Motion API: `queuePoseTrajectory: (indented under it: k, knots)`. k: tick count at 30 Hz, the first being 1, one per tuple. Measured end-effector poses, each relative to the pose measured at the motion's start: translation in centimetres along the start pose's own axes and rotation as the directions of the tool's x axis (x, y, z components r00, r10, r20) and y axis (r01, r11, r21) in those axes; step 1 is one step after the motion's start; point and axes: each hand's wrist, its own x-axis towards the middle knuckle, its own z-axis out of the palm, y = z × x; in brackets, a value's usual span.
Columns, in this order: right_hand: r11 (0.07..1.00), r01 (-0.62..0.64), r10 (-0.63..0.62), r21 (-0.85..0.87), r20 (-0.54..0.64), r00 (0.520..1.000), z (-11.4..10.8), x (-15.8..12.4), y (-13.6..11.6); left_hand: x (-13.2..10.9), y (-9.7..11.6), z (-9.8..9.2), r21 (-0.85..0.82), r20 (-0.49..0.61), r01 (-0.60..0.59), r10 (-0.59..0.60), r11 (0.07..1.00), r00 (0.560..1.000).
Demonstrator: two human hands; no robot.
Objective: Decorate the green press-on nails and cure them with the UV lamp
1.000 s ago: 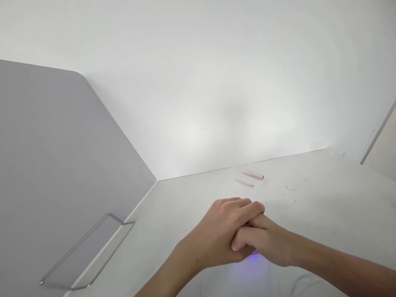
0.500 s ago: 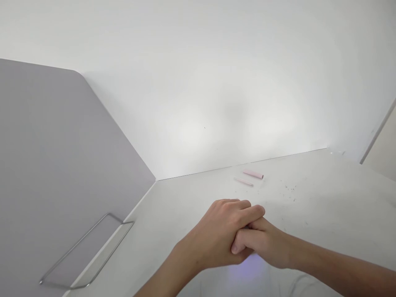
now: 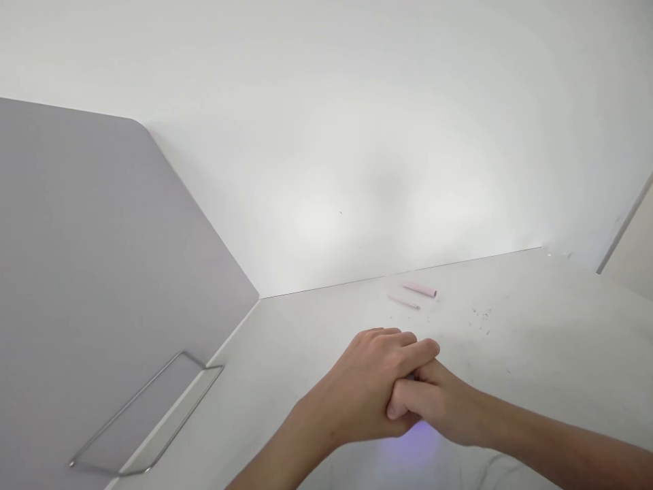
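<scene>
My left hand and my right hand are closed together, fingers overlapping, above the table's near part. A tiny greyish bit shows in the gap between them, but the thing they enclose is hidden. A violet glow falls on the white tabletop just beneath the hands. Beyond my fingers lie two pink pieces: a thicker pink tube with a dark open end, and a thinner pink stick alongside it.
Small dark crumbs are scattered right of the pink pieces. A grey panel stands at the left, with a bent metal wire frame at its foot. The white wall rises behind the table. Faint looped lines show at the lower right.
The whole view has shifted very slightly. My hands keep the same clasp, with the right thumb moved a little to the right and the violet glow still beneath.
</scene>
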Motion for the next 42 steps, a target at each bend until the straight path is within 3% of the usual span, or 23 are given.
queuePoseTrajectory:
  k: [14, 42]
  knots:
    - [1.0, 0.019, -0.019, -0.023, 0.013, 1.0, 0.3, -0.3, -1.4, 0.2, 0.2, -0.5, 0.008, -0.108, -0.073, 0.073, 0.997, 0.991]
    - [0.991, 0.135, -0.136, 0.018, 0.097, 0.986, 0.5, 0.4, -1.6, 0.3, 0.0, -0.7, 0.099, -0.094, -0.047, 0.056, 0.994, 0.994]
